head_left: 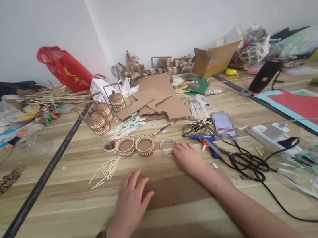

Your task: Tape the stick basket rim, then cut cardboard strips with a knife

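Note:
My right hand (188, 159) rests at the right edge of a thin pale ring (161, 147) lying on the table, its fingers curled down onto the rim. My left hand (133, 197) hovers over the wood with fingers spread and nothing in them. Between my forearms lies a flat brown cardboard piece (176, 192). Just beyond are two small round baskets, the left basket (127, 153) and the right basket (146, 151), walled with short sticks. Loose short sticks (106, 173) are scattered beyond my left hand. A round holder (103, 140) with brown balls touches the left basket.
A blue glue gun (210, 143) and coiled black cable (249, 165) lie right of my right hand. Further right is a white power strip (271, 139). Stacked cardboard (158, 99) and lidded stick baskets (97, 122) stand behind. A black strip (51, 164) crosses the table at left.

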